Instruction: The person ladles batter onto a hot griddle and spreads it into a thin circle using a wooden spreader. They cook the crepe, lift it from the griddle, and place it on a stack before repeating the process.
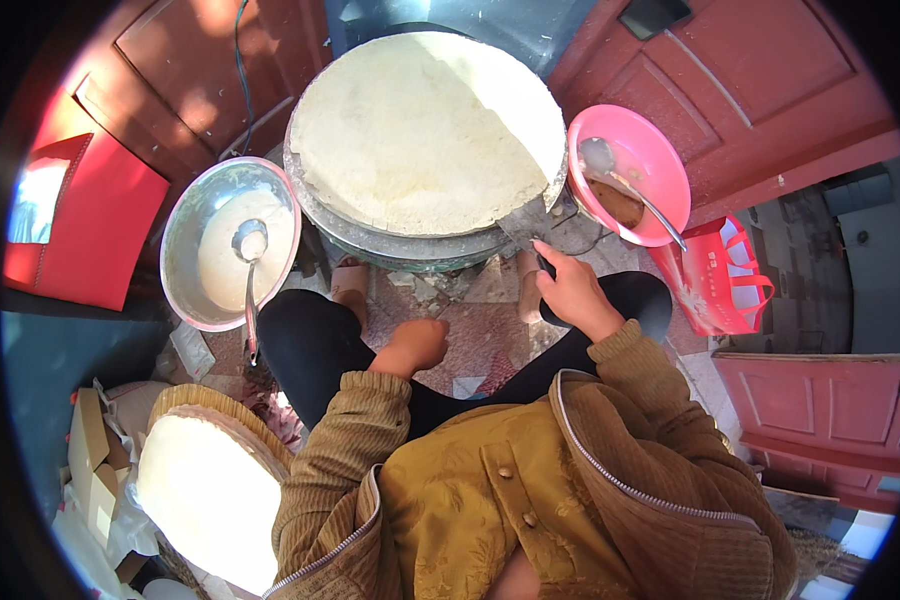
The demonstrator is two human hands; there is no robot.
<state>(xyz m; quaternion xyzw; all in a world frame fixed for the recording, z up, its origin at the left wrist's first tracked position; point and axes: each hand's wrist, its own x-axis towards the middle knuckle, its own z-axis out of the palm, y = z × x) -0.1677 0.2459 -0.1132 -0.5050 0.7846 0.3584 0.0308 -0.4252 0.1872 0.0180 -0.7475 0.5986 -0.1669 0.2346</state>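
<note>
A large, thin, pale flatbread (420, 135) covers most of a round griddle (412, 246) in front of me. My right hand (579, 294) grips the dark handle of a flat metal scraper (523, 222), whose blade lies at the near right edge of the flatbread and griddle. That edge looks slightly lifted near the blade. My left hand (420, 343) is loosely curled above my lap, with no object visible in it. At the left, a metal basin (176, 247) holds pale batter (221, 277) with a ladle (251, 240) in it.
A pink plastic basin (664, 157) at the right holds a ladle (649, 206) and brownish liquid. Beside it stands a red gift bag (709, 285). Pale round flatbreads (206, 495) are stacked on a straw mat (217, 401) at the lower left, near an open cardboard box (90, 465).
</note>
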